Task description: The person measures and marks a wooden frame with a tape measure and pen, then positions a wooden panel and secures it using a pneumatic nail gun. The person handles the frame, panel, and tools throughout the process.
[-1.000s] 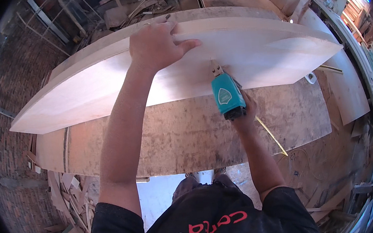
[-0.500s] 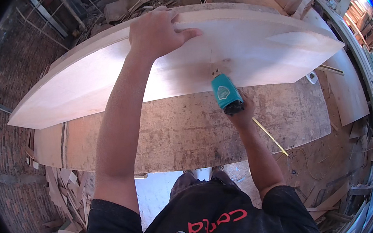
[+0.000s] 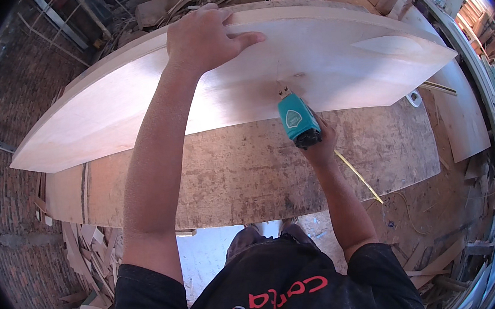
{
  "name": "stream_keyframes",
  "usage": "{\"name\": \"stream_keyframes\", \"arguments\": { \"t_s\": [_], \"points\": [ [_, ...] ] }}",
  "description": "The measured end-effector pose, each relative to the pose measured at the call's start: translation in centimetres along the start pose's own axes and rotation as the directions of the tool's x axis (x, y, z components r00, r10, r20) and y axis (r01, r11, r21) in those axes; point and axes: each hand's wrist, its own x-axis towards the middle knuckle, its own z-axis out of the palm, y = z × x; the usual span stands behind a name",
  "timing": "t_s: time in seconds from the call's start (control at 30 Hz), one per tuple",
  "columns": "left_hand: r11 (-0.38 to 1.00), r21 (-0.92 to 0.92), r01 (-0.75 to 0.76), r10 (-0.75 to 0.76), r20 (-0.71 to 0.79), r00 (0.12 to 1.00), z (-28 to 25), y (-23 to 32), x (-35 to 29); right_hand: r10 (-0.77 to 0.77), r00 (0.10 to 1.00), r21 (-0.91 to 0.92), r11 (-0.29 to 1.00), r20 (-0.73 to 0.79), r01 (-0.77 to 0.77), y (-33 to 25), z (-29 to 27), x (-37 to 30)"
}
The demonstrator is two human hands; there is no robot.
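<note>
A long pale wooden panel (image 3: 360, 76) stands on edge across the workbench (image 3: 231, 174). My left hand (image 3: 202, 38) is hooked over its top edge, the fingers going behind and the thumb lying on the near face. Below and to the right, my right hand (image 3: 323, 143) is closed round a teal nail gun (image 3: 295, 118); its grip is mostly hidden under the body. The gun's metal nose points away from me, at the panel's lower face, close to a faint line. Whether the nose touches the wood I cannot tell.
A yellow strip (image 3: 360, 177), perhaps a measuring tape, slants past my right forearm over the bench edge. A white ring-shaped thing (image 3: 414, 98) sits by the panel's right end. Wood offcuts (image 3: 92, 255) lie heaped at the left; boards (image 3: 463, 108) lean at the right.
The nail gun and my right hand have shifted very slightly leftward and upward in view. My left hand keeps its hold on the panel.
</note>
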Motion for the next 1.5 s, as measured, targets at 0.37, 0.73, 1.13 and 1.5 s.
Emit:
{"name": "stream_keyframes", "arguments": {
  "t_s": [0.37,0.73,1.13,1.5],
  "points": [
    [0.998,-0.059,-0.002,0.0,-0.034,0.999,0.6,-0.5,0.5,0.01,0.998,-0.015,1.0,0.055,-0.009,0.3,-0.1,0.0],
    [0.999,-0.024,0.03,-0.03,0.01,1.0,0.6,-0.5,1.2,-0.005,0.996,-0.121,0.993,0.087,0.015,1.8,0.9,-0.8],
    [0.999,0.012,0.036,-0.037,0.041,0.998,0.8,-0.7,1.8,-0.024,0.997,-0.099,0.995,0.078,0.031,2.1,1.4,-0.5],
    [0.992,-0.121,0.023,-0.019,0.037,0.999,-2.0,-0.1,1.4,0.045,0.986,-0.157,0.987,0.164,-0.019,2.7,1.4,-0.7]
  ]
}}
